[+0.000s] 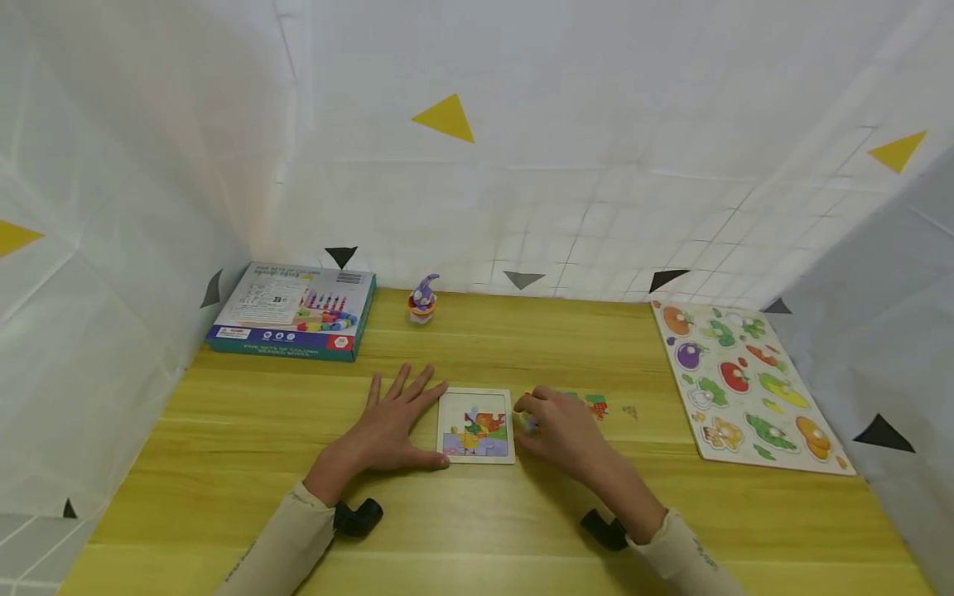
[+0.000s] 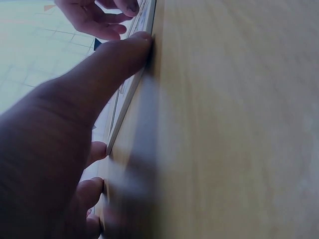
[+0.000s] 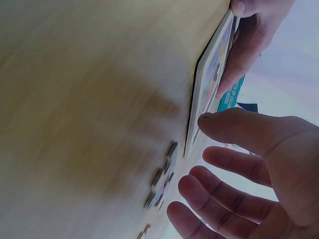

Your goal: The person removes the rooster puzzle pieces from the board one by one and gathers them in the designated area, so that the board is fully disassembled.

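A small square puzzle tray (image 1: 455, 410) lies flat on the wooden table, with joined picture pieces (image 1: 486, 430) covering its lower and right parts. My left hand (image 1: 387, 428) is spread on the table, its thumb and index fingertip touching the tray's left edge. At the tray's right side hovers my right hand (image 1: 561, 432), its fingers loosely bent. In the right wrist view, no piece shows between the right thumb (image 3: 234, 127) and fingers. Loose puzzle pieces (image 3: 163, 177) lie on the table beside that hand, which partly hides them in the head view.
At the back left is a boxed bead set (image 1: 291, 310). A purple figurine (image 1: 422, 300) stands at the back. To the right lies a vegetable peg board (image 1: 745, 389). One small brownish piece (image 1: 629, 410) sits right of the loose pieces. White sheeting (image 1: 477, 215) surrounds the table.
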### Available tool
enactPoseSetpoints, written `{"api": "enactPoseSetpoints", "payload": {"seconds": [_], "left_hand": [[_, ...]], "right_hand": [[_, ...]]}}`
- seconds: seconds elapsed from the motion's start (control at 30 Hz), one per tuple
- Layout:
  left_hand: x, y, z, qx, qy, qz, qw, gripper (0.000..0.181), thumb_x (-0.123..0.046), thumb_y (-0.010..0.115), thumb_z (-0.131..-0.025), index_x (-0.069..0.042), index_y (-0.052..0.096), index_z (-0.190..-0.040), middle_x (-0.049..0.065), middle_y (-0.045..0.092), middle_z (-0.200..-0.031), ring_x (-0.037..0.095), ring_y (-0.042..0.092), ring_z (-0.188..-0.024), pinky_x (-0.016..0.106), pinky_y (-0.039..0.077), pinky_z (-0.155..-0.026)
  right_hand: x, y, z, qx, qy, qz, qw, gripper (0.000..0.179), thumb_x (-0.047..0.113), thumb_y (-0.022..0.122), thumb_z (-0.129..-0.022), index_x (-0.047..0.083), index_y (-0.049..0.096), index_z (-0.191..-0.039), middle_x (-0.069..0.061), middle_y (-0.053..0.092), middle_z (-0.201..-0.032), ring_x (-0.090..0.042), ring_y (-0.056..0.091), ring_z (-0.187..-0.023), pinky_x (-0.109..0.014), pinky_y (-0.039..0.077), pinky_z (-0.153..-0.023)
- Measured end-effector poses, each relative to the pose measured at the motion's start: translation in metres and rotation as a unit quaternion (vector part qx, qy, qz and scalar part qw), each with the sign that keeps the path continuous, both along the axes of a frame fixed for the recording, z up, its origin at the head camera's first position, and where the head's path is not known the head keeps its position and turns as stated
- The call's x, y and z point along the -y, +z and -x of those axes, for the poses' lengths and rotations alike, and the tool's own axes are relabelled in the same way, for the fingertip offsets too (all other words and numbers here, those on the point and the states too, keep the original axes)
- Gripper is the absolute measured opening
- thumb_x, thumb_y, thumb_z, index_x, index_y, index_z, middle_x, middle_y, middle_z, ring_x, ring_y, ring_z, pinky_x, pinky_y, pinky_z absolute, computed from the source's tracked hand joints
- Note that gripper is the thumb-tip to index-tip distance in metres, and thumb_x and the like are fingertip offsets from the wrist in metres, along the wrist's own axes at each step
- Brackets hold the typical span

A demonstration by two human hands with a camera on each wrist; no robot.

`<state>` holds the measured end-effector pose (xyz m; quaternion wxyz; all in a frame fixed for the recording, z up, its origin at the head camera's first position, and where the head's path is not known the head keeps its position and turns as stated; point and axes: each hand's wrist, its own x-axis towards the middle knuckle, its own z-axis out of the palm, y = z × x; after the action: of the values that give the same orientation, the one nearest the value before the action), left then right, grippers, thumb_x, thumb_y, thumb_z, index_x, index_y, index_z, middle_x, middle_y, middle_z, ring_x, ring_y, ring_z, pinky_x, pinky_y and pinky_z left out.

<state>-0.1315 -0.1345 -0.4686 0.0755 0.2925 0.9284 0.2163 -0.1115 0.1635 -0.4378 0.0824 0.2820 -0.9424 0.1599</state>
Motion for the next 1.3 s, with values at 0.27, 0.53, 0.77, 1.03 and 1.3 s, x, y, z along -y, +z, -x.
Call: {"api": "enactPoseSetpoints", "payload": {"seconds": [0.27,0.53,0.77,1.03,1.3], "left_hand": [[-0.001,0.0,0.0,-0.007,-0.002,-0.003,1.0,0.108,-0.072,0.073,-0.074,-0.019,0.032,-0.159,0.01,0.013,-0.167,0.041,0.002,-0.151,0.072,-0.006,-0.11],[0.0,0.0,0.0,-0.002,-0.001,0.002,1.0,0.108,-0.074,0.071,-0.075,-0.021,0.029,-0.16,0.008,0.011,-0.167,0.039,-0.001,-0.151,0.071,-0.007,-0.111],[0.0,0.0,0.0,-0.004,-0.002,0.003,1.0,0.108,-0.073,0.071,-0.075,-0.021,0.029,-0.16,0.008,0.011,-0.167,0.04,0.0,-0.151,0.071,-0.007,-0.11],[0.001,-0.002,0.001,-0.005,-0.003,0.005,1.0,0.108,-0.075,0.069,-0.075,-0.021,0.029,-0.16,0.008,0.01,-0.167,0.039,-0.001,-0.151,0.072,-0.006,-0.11],[0.0,0.0,0.0,0.001,-0.002,0.001,1.0,0.107,-0.074,0.07,-0.076,-0.021,0.03,-0.16,0.008,0.01,-0.167,0.04,-0.002,-0.151,0.072,-0.007,-0.11]], "right_hand": [[0.015,0.002,0.0,0.006,0.029,0.01,0.9995,0.026,0.013,0.087,-0.074,0.007,0.074,-0.097,-0.004,0.063,-0.088,-0.012,0.053,-0.068,-0.025,0.047,-0.056],[0.029,0.004,0.003,0.014,0.033,-0.001,0.9994,0.033,0.02,0.088,-0.075,0.007,0.074,-0.103,-0.004,0.066,-0.093,-0.016,0.061,-0.076,-0.032,0.054,-0.065],[0.036,0.002,0.006,0.022,0.042,0.009,0.9988,0.04,0.021,0.089,-0.075,0.006,0.072,-0.108,-0.003,0.063,-0.095,-0.014,0.059,-0.075,-0.03,0.052,-0.064],[0.045,0.002,0.008,0.039,0.046,0.013,0.9981,0.036,0.019,0.086,-0.078,0.009,0.072,-0.11,-0.002,0.064,-0.096,-0.012,0.057,-0.076,-0.029,0.052,-0.064],[0.051,0.003,0.009,0.054,0.049,0.01,0.9973,0.037,0.018,0.084,-0.078,0.008,0.072,-0.111,-0.003,0.064,-0.098,-0.011,0.055,-0.075,-0.027,0.05,-0.063]]}}
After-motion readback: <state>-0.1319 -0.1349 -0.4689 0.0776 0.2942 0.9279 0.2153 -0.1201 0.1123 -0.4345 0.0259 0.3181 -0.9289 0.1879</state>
